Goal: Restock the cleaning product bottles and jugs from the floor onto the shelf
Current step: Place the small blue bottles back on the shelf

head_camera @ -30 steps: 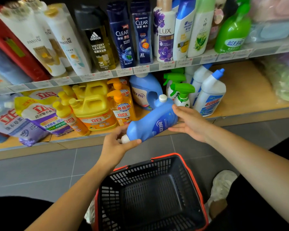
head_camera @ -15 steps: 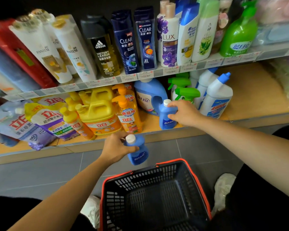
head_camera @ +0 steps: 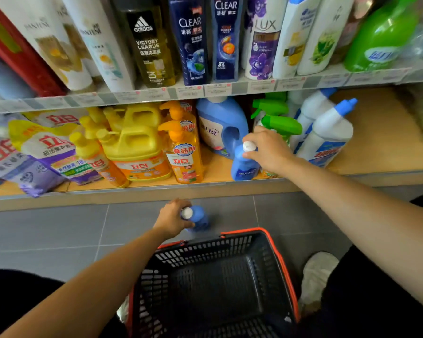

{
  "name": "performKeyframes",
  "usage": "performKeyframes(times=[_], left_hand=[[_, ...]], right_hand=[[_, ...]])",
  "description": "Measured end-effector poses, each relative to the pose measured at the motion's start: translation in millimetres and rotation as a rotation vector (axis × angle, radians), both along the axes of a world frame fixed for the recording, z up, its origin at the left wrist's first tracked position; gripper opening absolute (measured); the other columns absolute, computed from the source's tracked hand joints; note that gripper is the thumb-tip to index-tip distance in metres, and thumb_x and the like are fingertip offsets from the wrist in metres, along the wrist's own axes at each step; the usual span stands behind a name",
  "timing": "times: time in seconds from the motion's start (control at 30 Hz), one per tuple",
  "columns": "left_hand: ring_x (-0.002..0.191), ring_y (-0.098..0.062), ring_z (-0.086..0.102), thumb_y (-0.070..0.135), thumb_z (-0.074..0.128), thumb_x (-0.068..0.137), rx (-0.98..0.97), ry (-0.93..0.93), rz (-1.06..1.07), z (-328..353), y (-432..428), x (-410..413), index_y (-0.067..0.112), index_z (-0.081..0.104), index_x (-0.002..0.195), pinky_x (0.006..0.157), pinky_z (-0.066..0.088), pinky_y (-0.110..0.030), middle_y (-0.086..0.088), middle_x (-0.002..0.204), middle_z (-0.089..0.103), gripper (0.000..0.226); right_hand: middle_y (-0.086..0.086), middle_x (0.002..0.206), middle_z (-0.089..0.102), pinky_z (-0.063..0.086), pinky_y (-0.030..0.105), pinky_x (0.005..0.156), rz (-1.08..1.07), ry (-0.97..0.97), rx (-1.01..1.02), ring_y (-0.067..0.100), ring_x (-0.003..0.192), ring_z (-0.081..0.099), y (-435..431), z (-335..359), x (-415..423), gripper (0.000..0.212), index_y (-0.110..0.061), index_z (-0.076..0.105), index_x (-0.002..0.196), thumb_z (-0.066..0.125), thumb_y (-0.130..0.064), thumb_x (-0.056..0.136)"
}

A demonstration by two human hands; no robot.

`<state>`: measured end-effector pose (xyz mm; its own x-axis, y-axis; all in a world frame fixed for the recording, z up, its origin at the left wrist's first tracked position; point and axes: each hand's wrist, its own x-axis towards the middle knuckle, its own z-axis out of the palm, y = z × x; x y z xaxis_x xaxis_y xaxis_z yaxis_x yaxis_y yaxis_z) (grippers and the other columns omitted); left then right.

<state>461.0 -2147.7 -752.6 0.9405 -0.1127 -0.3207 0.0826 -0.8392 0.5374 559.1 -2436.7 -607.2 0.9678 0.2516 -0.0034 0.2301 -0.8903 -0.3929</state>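
Observation:
A small blue bottle (head_camera: 243, 165) with a white cap stands upright at the front of the bottom shelf (head_camera: 217, 185), in front of a large blue jug (head_camera: 220, 125). My right hand (head_camera: 269, 150) grips it around the neck and cap. A second small blue bottle (head_camera: 199, 219) with a white cap is over the grey floor, just beyond the basket. My left hand (head_camera: 172, 219) holds that one by its neck.
A black basket with an orange rim (head_camera: 282, 264) sits on the floor below my arms. The bottom shelf holds yellow jugs (head_camera: 134, 142), orange pump bottles (head_camera: 185, 154), green spray bottles (head_camera: 279, 123), white toilet-cleaner bottles (head_camera: 327, 135) and refill pouches (head_camera: 39, 154). Bare shelf lies at right (head_camera: 381, 142). Shampoo bottles (head_camera: 193, 42) fill the upper shelf.
Both hands first held bottles together in mid-air. My right hand carried one onto the bottom shelf and stood it upright. My left hand lowered the other bottle toward the floor.

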Motion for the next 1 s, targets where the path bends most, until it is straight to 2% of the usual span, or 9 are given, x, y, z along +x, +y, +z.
performKeyframes(times=[0.1, 0.3, 0.5, 0.57, 0.67, 0.8, 0.87, 0.93, 1.0], left_hand=[[0.116, -0.030, 0.060, 0.021, 0.089, 0.073, 0.013, 0.048, -0.004, -9, 8, -2, 0.015, 0.067, 0.128, 0.093, 0.044, -0.034, -0.009, 0.126, 0.066, 0.060], [0.127, -0.025, 0.058, 0.029, 0.087, 0.076, -0.054, 0.058, 0.053, 4, 9, 2, 0.018, 0.061, 0.138, 0.103, 0.047, -0.038, -0.001, 0.139, 0.062, 0.068], [0.130, -0.013, 0.055, 0.032, 0.085, 0.080, -0.456, -0.058, 0.107, 69, -33, 6, 0.019, 0.059, 0.139, 0.110, 0.042, -0.036, 0.003, 0.138, 0.062, 0.065], [0.130, -0.007, 0.054, 0.036, 0.086, 0.078, -0.532, -0.063, 0.021, 95, -44, 0, 0.024, 0.057, 0.141, 0.107, 0.043, -0.031, 0.010, 0.138, 0.061, 0.070], [0.118, -0.010, 0.063, 0.030, 0.091, 0.072, -0.481, -0.065, -0.137, 125, -54, -10, 0.021, 0.058, 0.134, 0.100, 0.052, -0.033, 0.007, 0.126, 0.067, 0.071], [0.103, -0.025, 0.067, 0.022, 0.091, 0.073, -0.404, -0.144, -0.196, 154, -50, -23, 0.009, 0.061, 0.118, 0.091, 0.054, -0.047, -0.006, 0.109, 0.069, 0.056], [0.103, -0.027, 0.066, 0.025, 0.091, 0.074, -0.377, -0.131, -0.218, 166, -42, -27, 0.008, 0.061, 0.120, 0.090, 0.054, -0.050, -0.008, 0.110, 0.069, 0.057], [0.102, -0.030, 0.065, 0.030, 0.091, 0.074, -0.342, -0.121, -0.241, 174, -34, -30, 0.008, 0.062, 0.121, 0.088, 0.053, -0.051, -0.009, 0.109, 0.069, 0.059], [0.098, -0.033, 0.064, 0.042, 0.088, 0.072, -0.295, -0.143, -0.253, 175, -30, -36, 0.009, 0.063, 0.119, 0.083, 0.053, -0.052, -0.009, 0.106, 0.070, 0.063]], right_hand=[[0.008, 0.093, 0.045, 0.044, 0.046, 0.074, 0.010, -0.049, 0.016, 0.038, 0.086, 0.054, -4, 2, -7, 0.017, -0.008, 0.069, 0.093, 0.073, -0.022, 0.084], [0.001, 0.079, 0.040, 0.037, 0.037, 0.065, 0.033, -0.137, 0.195, 0.026, 0.075, 0.048, -4, 22, -22, 0.015, -0.015, 0.070, 0.089, 0.078, -0.025, 0.081], [0.003, 0.069, 0.044, 0.037, 0.039, 0.065, 0.068, -0.103, 0.318, 0.023, 0.069, 0.046, 4, 39, -49, 0.017, -0.012, 0.070, 0.078, 0.080, -0.026, 0.080], [0.013, 0.069, 0.050, 0.036, 0.039, 0.063, 0.105, -0.061, 0.352, 0.020, 0.065, 0.045, 7, 45, -59, 0.023, -0.007, 0.068, 0.074, 0.080, -0.025, 0.080], [0.016, 0.072, 0.055, 0.036, 0.033, 0.061, 0.171, -0.045, 0.402, 0.013, 0.064, 0.047, 11, 53, -73, 0.025, -0.004, 0.069, 0.075, 0.081, -0.026, 0.080], [0.020, 0.080, 0.060, 0.049, 0.045, 0.069, 0.206, -0.041, 0.513, 0.033, 0.073, 0.058, 15, 66, -84, 0.017, -0.010, 0.076, 0.091, 0.081, -0.023, 0.081], [0.014, 0.081, 0.061, 0.048, 0.042, 0.068, 0.240, -0.061, 0.531, 0.025, 0.071, 0.058, 17, 70, -87, 0.018, -0.013, 0.075, 0.095, 0.080, -0.024, 0.082], [-0.003, 0.076, 0.058, 0.042, 0.029, 0.061, 0.289, -0.118, 0.454, 0.008, 0.067, 0.054, 18, 70, -89, 0.018, -0.017, 0.070, 0.096, 0.076, -0.031, 0.085], [-0.011, 0.067, 0.052, 0.036, 0.024, 0.058, 0.309, -0.128, 0.370, 0.002, 0.063, 0.051, 18, 69, -91, 0.018, -0.025, 0.064, 0.094, 0.071, -0.040, 0.086]])
